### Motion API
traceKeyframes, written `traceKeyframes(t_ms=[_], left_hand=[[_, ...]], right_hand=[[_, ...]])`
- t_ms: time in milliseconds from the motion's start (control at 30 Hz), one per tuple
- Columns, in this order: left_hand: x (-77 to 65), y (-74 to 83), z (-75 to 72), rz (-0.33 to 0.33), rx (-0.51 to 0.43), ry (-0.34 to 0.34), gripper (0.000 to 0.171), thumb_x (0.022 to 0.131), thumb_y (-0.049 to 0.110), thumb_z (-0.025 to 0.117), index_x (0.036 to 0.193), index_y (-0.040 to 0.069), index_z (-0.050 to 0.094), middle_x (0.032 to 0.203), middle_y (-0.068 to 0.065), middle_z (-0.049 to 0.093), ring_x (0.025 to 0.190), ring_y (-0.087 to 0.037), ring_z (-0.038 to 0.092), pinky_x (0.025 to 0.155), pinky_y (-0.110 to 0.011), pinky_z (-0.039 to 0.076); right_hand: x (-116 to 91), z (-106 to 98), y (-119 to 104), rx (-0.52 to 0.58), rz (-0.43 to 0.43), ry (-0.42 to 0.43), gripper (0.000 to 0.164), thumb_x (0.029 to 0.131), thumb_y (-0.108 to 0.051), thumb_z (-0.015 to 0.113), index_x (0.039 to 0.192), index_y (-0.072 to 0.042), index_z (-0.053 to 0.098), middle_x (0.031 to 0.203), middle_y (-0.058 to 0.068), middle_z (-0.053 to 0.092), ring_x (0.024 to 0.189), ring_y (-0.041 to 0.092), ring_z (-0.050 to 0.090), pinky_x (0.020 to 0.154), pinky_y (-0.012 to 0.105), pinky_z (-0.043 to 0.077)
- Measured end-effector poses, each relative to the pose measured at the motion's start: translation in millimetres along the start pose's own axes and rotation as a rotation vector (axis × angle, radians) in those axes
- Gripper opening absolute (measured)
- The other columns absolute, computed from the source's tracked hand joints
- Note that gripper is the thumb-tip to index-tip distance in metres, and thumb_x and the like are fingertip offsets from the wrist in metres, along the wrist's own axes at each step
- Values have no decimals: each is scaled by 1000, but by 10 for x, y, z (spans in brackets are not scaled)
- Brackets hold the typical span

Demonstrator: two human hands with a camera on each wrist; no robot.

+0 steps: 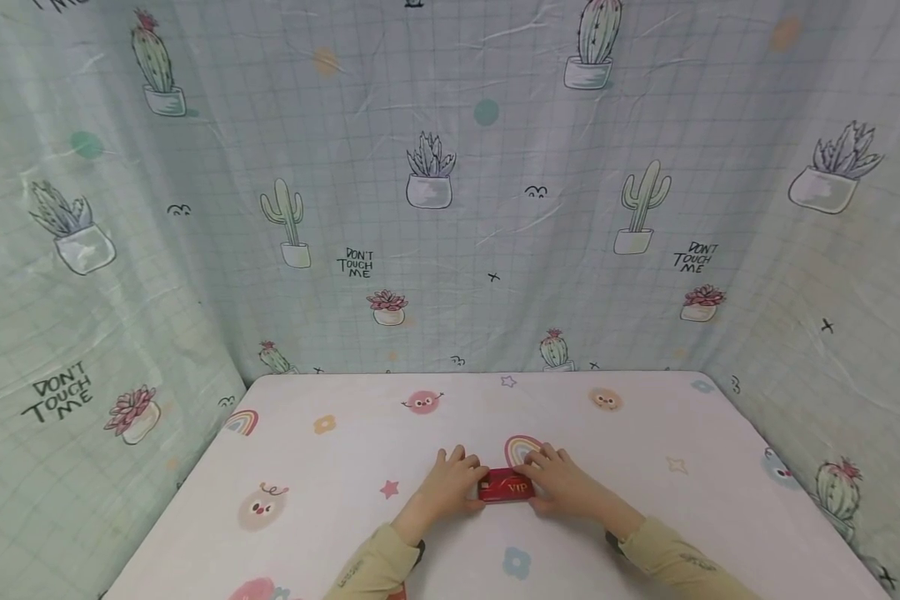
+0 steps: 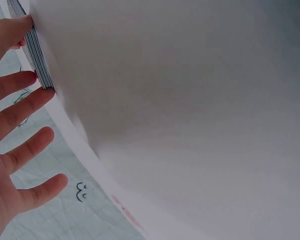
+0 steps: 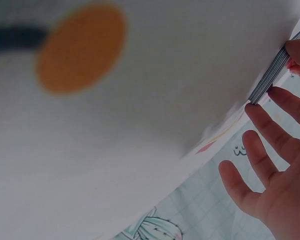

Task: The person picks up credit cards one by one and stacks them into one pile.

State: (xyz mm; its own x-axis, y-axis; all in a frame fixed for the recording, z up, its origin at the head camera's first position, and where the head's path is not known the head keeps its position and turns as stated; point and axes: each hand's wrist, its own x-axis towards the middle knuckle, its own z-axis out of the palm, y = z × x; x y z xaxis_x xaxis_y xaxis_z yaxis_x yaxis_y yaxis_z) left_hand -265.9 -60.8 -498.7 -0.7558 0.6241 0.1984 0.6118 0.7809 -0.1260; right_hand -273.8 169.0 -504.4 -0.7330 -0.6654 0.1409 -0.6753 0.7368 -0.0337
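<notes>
A stack of red cards [image 1: 506, 485] with gold VIP lettering lies low over the table in the head view, held between both hands. My left hand [image 1: 452, 482] grips its left end, and my right hand [image 1: 562, 485] grips the right end. Thin layered edges of the card stack [image 2: 39, 60] show in the left wrist view, where the thumb and first fingers hold it and the other fingers spread apart. From the right wrist, the same layered edge of the stack [image 3: 270, 75] sits between thumb and fingers, with the outer fingers extended.
The white table [image 1: 330, 467] carries printed rainbows, stars, flowers and smiling faces. Cactus-print cloth [image 1: 495, 233] hangs behind it and along both sides. A small red-orange patch [image 1: 397, 593] shows beside the left sleeve at the bottom edge.
</notes>
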Motion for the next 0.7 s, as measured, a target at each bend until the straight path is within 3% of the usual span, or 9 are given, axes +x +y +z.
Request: traceKeyframes(t_ms=[300, 533, 700], left_hand=[[0, 11, 21, -10, -36, -13, 45, 72, 44, 68, 111, 22, 59, 101, 5, 59, 90, -12, 42, 83, -43, 42], [-38, 33, 2, -26, -67, -43, 54, 74, 44, 66, 121, 22, 53, 109, 3, 57, 98, -16, 44, 87, -45, 41], [-87, 33, -68, -53, -97, 18, 48, 80, 41, 61, 123, 21, 52, 113, 2, 57, 101, -17, 46, 85, -42, 40]], right_hand=[[-20, 12, 31, 47, 17, -3, 51, 75, -37, 67, 120, -17, 53, 110, 3, 54, 100, 22, 42, 85, 48, 40], [-131, 30, 88, 91, 74, -18, 59, 75, -39, 66, 125, -15, 47, 113, 5, 53, 100, 22, 43, 82, 43, 39], [-206, 33, 151, 93, 154, 61, 54, 78, -37, 64, 123, -12, 50, 115, 6, 53, 103, 24, 46, 82, 43, 40]])
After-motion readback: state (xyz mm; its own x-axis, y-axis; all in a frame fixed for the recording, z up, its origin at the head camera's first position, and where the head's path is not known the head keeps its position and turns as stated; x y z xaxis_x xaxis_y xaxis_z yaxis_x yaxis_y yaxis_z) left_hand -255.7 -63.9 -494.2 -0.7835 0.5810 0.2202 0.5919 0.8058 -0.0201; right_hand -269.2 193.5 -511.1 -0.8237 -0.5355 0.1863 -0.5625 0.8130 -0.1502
